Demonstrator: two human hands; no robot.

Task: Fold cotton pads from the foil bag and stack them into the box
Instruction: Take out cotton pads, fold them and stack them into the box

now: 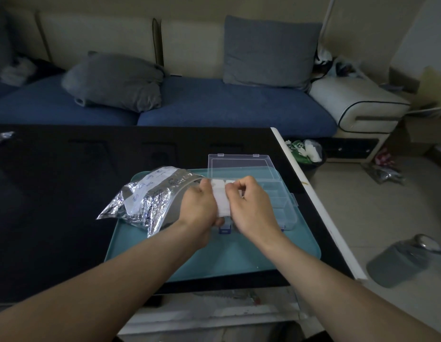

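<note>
A white cotton pad (220,198) is held up between both hands above the teal tray (214,257). My left hand (198,208) pinches its left edge and my right hand (251,206) pinches its right edge, fingers curled. The crumpled foil bag (145,196) lies on the tray's left part, its mouth towards my left hand. The clear plastic box (281,203) with compartments stands on the tray behind my hands, lid (239,166) open and lying back. My hands hide part of the box.
The tray sits on a black table (54,193) with a white right edge. A blue sofa with grey cushions (115,80) stands behind it. On the floor at right are a grey bin (399,262) and a bag of rubbish (306,149).
</note>
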